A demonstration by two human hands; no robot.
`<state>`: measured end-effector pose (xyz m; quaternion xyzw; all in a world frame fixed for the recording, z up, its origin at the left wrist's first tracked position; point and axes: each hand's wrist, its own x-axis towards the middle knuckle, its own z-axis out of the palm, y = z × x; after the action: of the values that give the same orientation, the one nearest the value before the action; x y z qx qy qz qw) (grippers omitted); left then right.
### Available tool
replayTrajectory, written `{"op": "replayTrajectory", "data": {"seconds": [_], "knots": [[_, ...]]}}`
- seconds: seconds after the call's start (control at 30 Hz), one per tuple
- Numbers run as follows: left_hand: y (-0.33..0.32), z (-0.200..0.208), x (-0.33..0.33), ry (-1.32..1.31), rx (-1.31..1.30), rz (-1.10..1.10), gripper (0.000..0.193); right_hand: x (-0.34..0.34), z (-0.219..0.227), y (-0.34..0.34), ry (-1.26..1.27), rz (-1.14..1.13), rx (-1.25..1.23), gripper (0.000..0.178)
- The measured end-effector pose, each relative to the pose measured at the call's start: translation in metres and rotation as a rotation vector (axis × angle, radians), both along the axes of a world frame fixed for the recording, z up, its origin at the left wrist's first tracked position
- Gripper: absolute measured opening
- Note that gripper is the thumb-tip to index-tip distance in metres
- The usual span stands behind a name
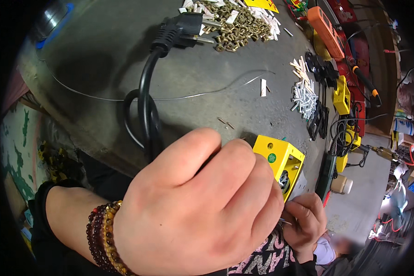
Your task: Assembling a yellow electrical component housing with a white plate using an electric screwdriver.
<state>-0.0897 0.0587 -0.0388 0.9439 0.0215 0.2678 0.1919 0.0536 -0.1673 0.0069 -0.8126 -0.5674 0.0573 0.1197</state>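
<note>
My left hand (202,202), with beaded bracelets at its wrist, is closed in a fist in the foreground. A black power cord (145,92) runs down behind its knuckles and appears gripped there; the fingertips are hidden. The cord's plug (181,32) sticks up above the bench, prongs to the right. Just beyond the fist, a yellow open-sided housing (271,152) with a round green sticker shows dark round parts inside. My right hand (306,221) is closed below the housing, its fingers bent around a small greyish piece too hidden to name.
Brass-coloured screws (237,30) are heaped at the back, silver pins (304,99) to the right. An orange meter (325,32), a black-and-orange handled tool (367,86) and another yellow housing (341,95) line the right side. A thin wire (179,97) crosses the bench. Another person (329,250) is at lower right.
</note>
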Motion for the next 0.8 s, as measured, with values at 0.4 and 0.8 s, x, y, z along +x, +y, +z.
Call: {"op": "replayTrajectory", "data": {"seconds": [0.4, 0.8], "knots": [[0.008, -0.018, 0.009, -0.097, 0.258, -0.011, 0.03, -0.001, -0.001, 0.004, -0.006, -0.01, 0.021, 0.024], [0.007, 0.004, 0.001, 0.168, 0.002, -0.096, 0.032, 0.005, -0.007, 0.001, 0.15, -0.054, 0.107, 0.024]]}}
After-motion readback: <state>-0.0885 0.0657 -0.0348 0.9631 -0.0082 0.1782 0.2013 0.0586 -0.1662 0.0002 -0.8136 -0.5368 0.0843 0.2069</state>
